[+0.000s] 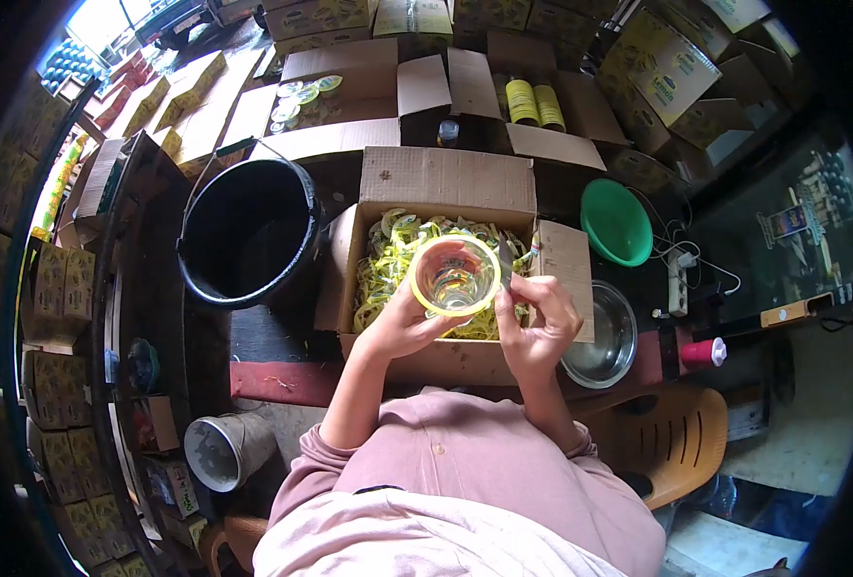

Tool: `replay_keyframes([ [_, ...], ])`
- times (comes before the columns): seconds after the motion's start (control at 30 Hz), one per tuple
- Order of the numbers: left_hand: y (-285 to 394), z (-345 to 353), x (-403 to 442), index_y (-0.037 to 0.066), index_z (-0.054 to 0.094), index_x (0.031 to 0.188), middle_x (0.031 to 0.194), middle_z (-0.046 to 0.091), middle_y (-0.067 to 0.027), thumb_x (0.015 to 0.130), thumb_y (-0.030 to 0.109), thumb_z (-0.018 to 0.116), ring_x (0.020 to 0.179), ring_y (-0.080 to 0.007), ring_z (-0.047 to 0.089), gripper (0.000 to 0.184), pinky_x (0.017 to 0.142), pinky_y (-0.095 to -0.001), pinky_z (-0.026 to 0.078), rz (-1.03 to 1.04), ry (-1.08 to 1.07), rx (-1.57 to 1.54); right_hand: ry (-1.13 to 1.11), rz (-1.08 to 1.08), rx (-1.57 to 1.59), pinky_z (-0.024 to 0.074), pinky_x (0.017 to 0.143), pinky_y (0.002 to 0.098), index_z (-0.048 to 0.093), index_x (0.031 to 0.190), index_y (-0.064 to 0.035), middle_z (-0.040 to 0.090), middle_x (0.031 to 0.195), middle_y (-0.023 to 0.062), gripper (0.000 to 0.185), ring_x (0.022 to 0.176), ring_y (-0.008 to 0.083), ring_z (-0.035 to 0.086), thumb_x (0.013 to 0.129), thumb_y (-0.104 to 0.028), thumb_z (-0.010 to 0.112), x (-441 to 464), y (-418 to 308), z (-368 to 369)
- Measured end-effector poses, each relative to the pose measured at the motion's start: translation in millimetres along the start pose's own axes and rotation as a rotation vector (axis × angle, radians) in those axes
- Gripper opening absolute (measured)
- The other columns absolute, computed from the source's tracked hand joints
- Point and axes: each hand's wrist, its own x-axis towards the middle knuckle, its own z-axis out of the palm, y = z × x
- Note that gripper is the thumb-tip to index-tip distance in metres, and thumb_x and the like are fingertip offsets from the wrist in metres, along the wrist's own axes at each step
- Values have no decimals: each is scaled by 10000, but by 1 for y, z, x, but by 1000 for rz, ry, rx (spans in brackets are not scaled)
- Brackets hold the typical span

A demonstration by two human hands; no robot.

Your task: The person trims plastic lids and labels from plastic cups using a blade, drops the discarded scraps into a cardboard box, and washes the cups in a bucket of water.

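Observation:
My left hand (pixel 404 325) is wrapped round a clear plastic cup (pixel 455 276) with a yellow rim, its open mouth facing up toward me. Close to the cup's right side, my right hand (pixel 542 322) pinches a thin dark blade-like tool (pixel 505 260) that points away from me. Both hands are above an open cardboard box (pixel 448 178) filled with a heap of yellow-green and clear plastic strips (pixel 385 274). The cup hides part of that heap.
A black bucket (pixel 248 231) stands left of the box. To the right are a green bowl (pixel 617 222), a metal bowl (pixel 604 337), a power strip (pixel 677 284) and a pink spool (pixel 703 353). Behind, an open carton holds yellow cup stacks (pixel 534 104). A grey bucket (pixel 226 452) sits lower left.

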Motion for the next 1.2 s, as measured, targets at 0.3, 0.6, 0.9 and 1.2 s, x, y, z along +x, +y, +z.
replay_keyframes([
  [0.3, -1, -3, -2, 13, 320, 1243, 1171, 436, -106, 698, 47, 664, 1102, -186, 436, 645, 961, -315, 328, -12, -49, 103, 6, -43, -71, 437, 527, 222, 614, 814, 15, 570, 680, 76, 195, 563, 121, 550, 637, 95, 635, 3, -3, 1],
  [0.6, 3, 3, 1, 12, 347, 1220, 1141, 455, -102, 661, 95, 711, 1082, -184, 448, 672, 949, -313, 342, -18, -28, -26, 15, 22, 44, 449, 522, 234, 626, 815, -3, 584, 682, 76, 187, 563, 131, 572, 649, 81, 640, 4, 3, 1],
  [0.9, -1, 0, 1, 10, 365, 1204, 1136, 462, -95, 629, 72, 735, 1076, -178, 451, 687, 949, -314, 341, -2, 20, 7, -3, -38, -19, 442, 541, 219, 605, 808, 18, 565, 693, 70, 157, 584, 115, 549, 665, 74, 639, -7, -4, -2],
  [1.2, -5, 0, 0, 17, 344, 1224, 1153, 449, -103, 629, 63, 712, 1093, -190, 445, 701, 950, -321, 345, 10, -43, -48, 19, 8, 6, 457, 513, 242, 617, 787, -5, 589, 685, 79, 155, 561, 139, 581, 650, 62, 644, -1, 1, -2],
])
